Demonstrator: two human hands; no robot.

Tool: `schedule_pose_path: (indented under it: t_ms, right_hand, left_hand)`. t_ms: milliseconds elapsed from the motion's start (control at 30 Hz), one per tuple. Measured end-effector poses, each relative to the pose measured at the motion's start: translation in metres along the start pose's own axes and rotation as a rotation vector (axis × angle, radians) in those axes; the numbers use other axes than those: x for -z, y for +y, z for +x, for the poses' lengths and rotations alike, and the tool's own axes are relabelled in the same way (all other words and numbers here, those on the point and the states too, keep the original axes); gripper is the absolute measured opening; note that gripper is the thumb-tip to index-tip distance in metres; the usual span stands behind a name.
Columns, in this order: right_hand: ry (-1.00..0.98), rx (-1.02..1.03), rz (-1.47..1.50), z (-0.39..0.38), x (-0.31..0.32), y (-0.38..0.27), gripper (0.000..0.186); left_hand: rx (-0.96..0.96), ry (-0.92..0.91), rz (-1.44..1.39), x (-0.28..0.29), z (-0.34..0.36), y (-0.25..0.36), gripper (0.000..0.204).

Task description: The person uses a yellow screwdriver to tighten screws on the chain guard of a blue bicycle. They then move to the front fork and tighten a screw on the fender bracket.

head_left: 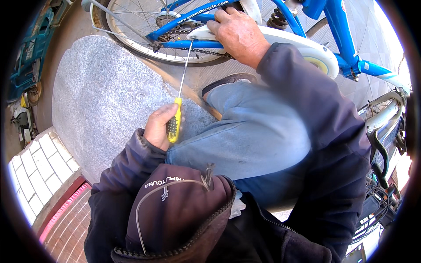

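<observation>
With the left hand (158,126) closed round the screwdriver (174,123), tip at the white chain guard's (293,38) rear end, I'd push straight in line, the right hand (241,36) half-curled, bracing the guard.

Teal crate (37,49), white tiles (43,165) at left.

The bare left hand (158,128) is curled in a closed grip, thumb pointing forward, its dark-sleeved left arm (117,175) bent at the elbow. The dark-sleeved right arm (320,105) reaches farther forward; the bare right hand (241,36) is back-up, fingers bent.
</observation>
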State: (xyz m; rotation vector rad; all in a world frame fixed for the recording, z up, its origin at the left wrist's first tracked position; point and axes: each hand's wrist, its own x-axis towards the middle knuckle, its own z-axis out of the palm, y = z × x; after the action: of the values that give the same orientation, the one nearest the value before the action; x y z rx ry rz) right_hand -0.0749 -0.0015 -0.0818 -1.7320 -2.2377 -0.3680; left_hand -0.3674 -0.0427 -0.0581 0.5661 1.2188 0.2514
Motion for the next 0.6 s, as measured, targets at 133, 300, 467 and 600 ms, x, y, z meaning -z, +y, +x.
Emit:
schedule_pose_path:
  t_ms: [133, 300, 467, 600]
  right_hand:
    - [-0.009, 0.003, 0.004, 0.0005, 0.0013, 0.0003, 0.021]
    - [-0.014, 0.003, 0.008, 0.0012, 0.0032, 0.0004, 0.022]
    - [-0.010, 0.005, 0.024, 0.0006, 0.0023, 0.0007, 0.022]
    - [-0.008, 0.007, 0.028, 0.0006, 0.0031, 0.0011, 0.021]
  left_hand:
    - [0.095, -0.039, -0.135, -0.0018, -0.0029, 0.0060, 0.033]
    - [0.046, -0.067, -0.085, -0.0018, -0.0055, 0.0072, 0.028]
    - [0.005, -0.073, -0.068, 0.0040, -0.0005, 0.0043, 0.019]
    - [-0.046, -0.048, -0.030, 0.0039, -0.0001, 0.0033, 0.015]
